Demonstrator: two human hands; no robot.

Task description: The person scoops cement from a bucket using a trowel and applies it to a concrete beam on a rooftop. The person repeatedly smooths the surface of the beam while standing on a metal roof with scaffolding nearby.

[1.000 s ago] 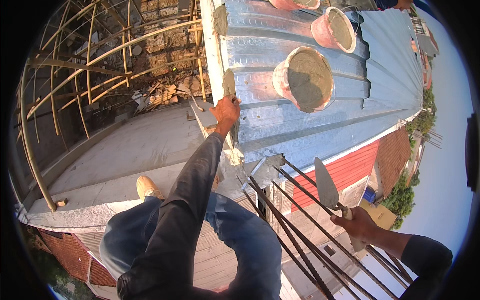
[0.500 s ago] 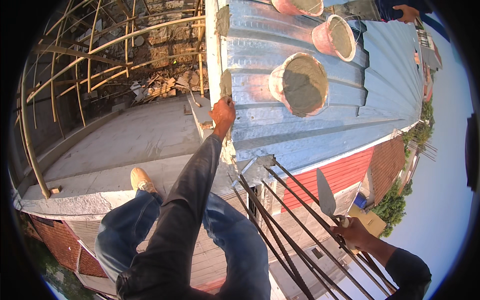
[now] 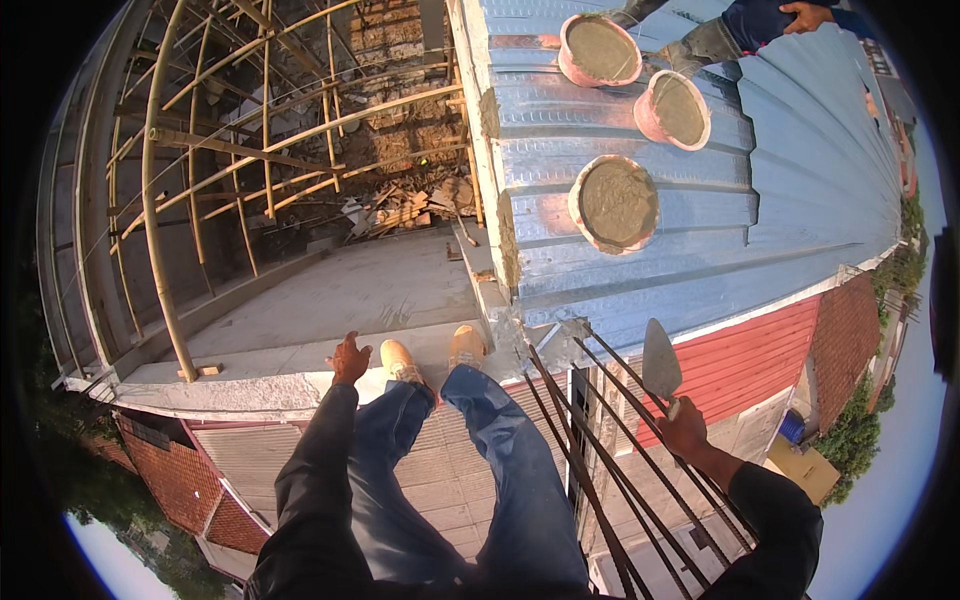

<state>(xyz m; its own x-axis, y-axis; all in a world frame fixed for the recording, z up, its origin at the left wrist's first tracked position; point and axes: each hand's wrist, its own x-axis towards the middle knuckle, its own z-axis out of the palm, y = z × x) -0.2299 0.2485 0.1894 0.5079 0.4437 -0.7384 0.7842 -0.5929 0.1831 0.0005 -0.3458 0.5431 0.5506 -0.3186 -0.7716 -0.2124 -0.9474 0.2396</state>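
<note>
My left hand (image 3: 350, 358) is held out over the concrete ledge (image 3: 270, 395), fingers spread, with nothing in it. Beside it, my tan boots (image 3: 402, 362) stand on that ledge. My right hand (image 3: 684, 430) is closed round the handle of a pointed trowel (image 3: 661, 362), its grey blade tilted up. Right by that hand, several steel reinforcing bars (image 3: 590, 435) rise at a slant. On the blue metal roof sheets (image 3: 690, 220) stand three pinkish buckets of grey mortar; the nearest bucket (image 3: 614, 205) is filled close to its rim.
A narrow wall top (image 3: 507, 235) with mortar patches runs along the roof edge. Bamboo scaffolding (image 3: 160, 200) and wood scraps (image 3: 410, 205) are at the left. Another person's hand (image 3: 803, 17) shows at the far right. Beyond the ledge is a drop to lower roofs (image 3: 165, 470).
My left hand has let go of the wall edge and moved left, its fingers opening. Both boots now show on the ledge. The trowel stays in my right hand as the view shifts.
</note>
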